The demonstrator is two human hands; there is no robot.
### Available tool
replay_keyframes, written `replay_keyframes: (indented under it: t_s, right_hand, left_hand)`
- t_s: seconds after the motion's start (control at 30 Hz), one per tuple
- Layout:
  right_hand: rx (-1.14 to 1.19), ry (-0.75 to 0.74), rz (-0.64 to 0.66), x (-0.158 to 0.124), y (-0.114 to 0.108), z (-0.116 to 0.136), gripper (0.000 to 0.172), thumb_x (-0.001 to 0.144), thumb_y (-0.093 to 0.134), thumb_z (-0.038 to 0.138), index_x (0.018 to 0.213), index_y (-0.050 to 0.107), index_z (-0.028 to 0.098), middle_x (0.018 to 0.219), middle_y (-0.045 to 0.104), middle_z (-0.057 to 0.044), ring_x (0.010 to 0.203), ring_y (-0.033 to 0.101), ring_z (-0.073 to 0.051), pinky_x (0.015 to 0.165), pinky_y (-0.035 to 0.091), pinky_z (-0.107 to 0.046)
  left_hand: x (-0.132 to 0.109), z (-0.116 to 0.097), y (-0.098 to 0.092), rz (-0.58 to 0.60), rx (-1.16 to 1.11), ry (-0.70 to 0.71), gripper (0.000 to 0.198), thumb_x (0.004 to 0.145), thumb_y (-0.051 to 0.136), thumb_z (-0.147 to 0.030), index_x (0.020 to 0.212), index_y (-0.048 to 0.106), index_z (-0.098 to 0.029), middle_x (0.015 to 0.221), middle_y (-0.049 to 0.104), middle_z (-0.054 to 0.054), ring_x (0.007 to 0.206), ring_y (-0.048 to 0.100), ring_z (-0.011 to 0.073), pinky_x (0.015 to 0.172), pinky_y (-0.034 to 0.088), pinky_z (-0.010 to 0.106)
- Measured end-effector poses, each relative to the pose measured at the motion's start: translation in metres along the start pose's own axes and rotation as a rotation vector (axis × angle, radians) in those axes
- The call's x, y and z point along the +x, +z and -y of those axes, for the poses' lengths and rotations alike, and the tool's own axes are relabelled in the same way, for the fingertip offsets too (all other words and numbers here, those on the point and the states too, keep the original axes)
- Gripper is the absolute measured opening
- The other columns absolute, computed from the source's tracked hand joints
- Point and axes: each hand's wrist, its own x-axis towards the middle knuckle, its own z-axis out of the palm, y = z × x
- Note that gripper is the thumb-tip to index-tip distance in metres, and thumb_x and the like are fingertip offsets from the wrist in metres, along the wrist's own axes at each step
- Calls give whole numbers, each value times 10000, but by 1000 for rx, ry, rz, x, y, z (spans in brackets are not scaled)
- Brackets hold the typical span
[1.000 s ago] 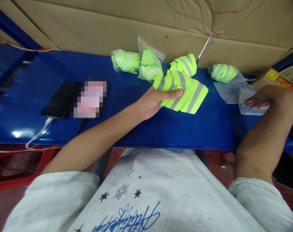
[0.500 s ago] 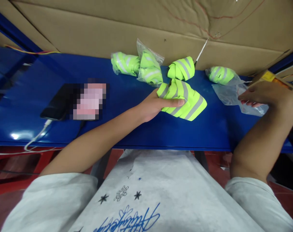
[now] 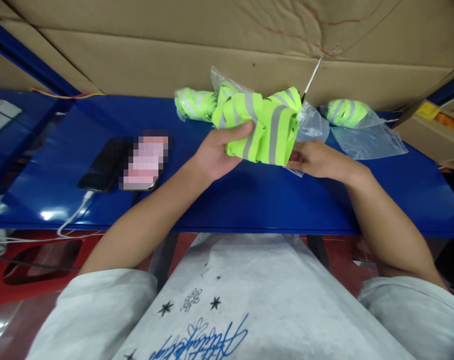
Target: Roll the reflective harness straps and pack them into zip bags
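My left hand (image 3: 221, 150) is closed around a folded bundle of reflective strap (image 3: 262, 130), neon yellow with grey stripes, with the thumb pressed on top. At the bundle's right end, my right hand (image 3: 313, 159) has its fingers bent and pinches a clear plastic bag (image 3: 312, 122). Part of that bag shows behind the bundle's right side and a corner shows below the fingers. The fingertips are partly hidden. Behind the held bundle, another loose strap roll (image 3: 290, 96) and a bagged one are partly covered.
Against the cardboard wall (image 3: 155, 60) lie bagged strap rolls, one at left (image 3: 195, 104) and one at right (image 3: 347, 112). A flat clear bag (image 3: 369, 142) lies right, near a cardboard box (image 3: 425, 135). Two phones lie left, the black one (image 3: 103, 167) with a white cable (image 3: 75, 212).
My right hand has come leftward from beside the box to the bundle, bringing a clear bag. The left hand has raised the bundle slightly and shifted it left, turning it.
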Motion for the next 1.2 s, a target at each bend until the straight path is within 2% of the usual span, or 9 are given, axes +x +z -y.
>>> replay_keyframes:
  t_s: [0.07, 0.13, 0.3, 0.43, 0.57, 0.73, 0.87, 1.03, 1.2]
  right_hand:
    - [-31, 32, 69, 0, -6, -8, 133, 850, 775, 358, 889, 720, 244, 764, 742, -14, 660, 670, -204, 659, 484, -354]
    - [-76, 19, 52, 0, -8, -8, 93, 850, 749, 331, 854, 711, 246, 749, 737, -21, 664, 662, -210, 670, 484, -364]
    - [-105, -30, -246, 0, -3, 17, 64, 839, 675, 294, 829, 651, 236, 794, 734, -32, 744, 668, -225, 718, 481, -356]
    - [-88, -37, -414, -5, 1, 36, 57, 833, 662, 263, 833, 611, 237, 756, 681, -29, 699, 621, -216, 708, 470, -364]
    - [-71, -13, -447, -6, 7, 40, 129, 906, 665, 374, 885, 632, 251, 785, 685, -39, 741, 647, -238, 733, 514, -389]
    - [184, -1, -512, -2, 14, 35, 365, 1011, 560, 609, 1112, 658, 272, 873, 716, -49, 780, 717, -245, 712, 594, -397]
    - [198, -27, -579, -2, 17, 37, 466, 1029, 495, 701, 1198, 629, 288, 910, 698, -53, 780, 720, -234, 690, 597, -383]
    - [181, -80, -603, -6, 22, 42, 405, 1045, 503, 658, 1177, 617, 293, 1011, 724, -72, 814, 728, -239, 737, 603, -402]
    - [151, -141, -594, -6, 28, 43, 292, 1074, 503, 557, 1152, 611, 297, 1016, 735, -70, 860, 737, -250, 874, 611, -441]
  left_hand:
    - [2, -1, -6, -82, -4, 21, 407, 767, 922, -518, 1037, 795, -241, 1228, 800, 33, 1512, 553, 415, 1171, 579, 497]
    - [2, 1, -7, -110, -1, 10, 387, 791, 905, -504, 1053, 794, -241, 1227, 801, 34, 1508, 558, 414, 1170, 578, 506]
    - [1, 15, 2, 48, 24, -102, 524, 698, 978, -500, 1104, 791, -227, 1241, 813, 79, 1394, 665, 405, 1155, 589, 512]
    - [2, 23, 7, 20, 23, -100, 457, 743, 959, -471, 1096, 801, -225, 1287, 806, 84, 1328, 715, 356, 1113, 606, 452]
    - [4, 21, 6, -5, 27, -55, 423, 772, 931, -495, 1084, 812, -235, 1300, 804, 63, 1340, 707, 351, 1110, 602, 441]
    - [4, 16, 6, -68, 63, -27, 490, 710, 969, -478, 1121, 804, -267, 1317, 798, 53, 1372, 685, 356, 1117, 608, 458]
    - [2, 18, 10, -119, 50, 29, 530, 684, 987, -449, 1132, 785, -251, 1276, 810, 59, 1378, 683, 354, 1151, 587, 475]
    - [-1, 23, 19, -241, -19, 98, 438, 734, 954, -393, 1096, 771, -226, 1274, 807, 52, 1402, 666, 327, 1168, 576, 457]
    - [-4, 23, 24, -315, -4, 157, 388, 768, 940, -392, 1070, 765, -220, 1331, 780, 49, 1445, 630, 330, 1193, 553, 480]
